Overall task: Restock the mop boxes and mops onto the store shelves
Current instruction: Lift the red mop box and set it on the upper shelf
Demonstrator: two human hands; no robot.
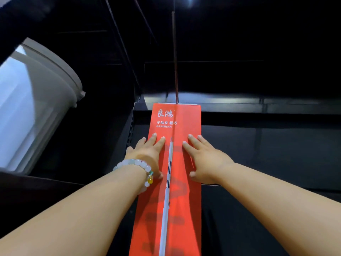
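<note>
A long red mop box [177,122] with white lettering and a printed white mop handle stands upright in front of me against the dark shelf [258,108]. My left hand [147,154], a pale bead bracelet on its wrist, presses flat on the box's left half with straight fingers. To the right of the printed handle my right hand [203,159] lies flat on the face, fingers spread. A thin dark rod [175,61] rises above the box's top edge.
A large white bucket [33,100] lies tilted on the shelf to the left. Black shelf boards and uprights [129,130] surround the box, with dark shelf space to the right.
</note>
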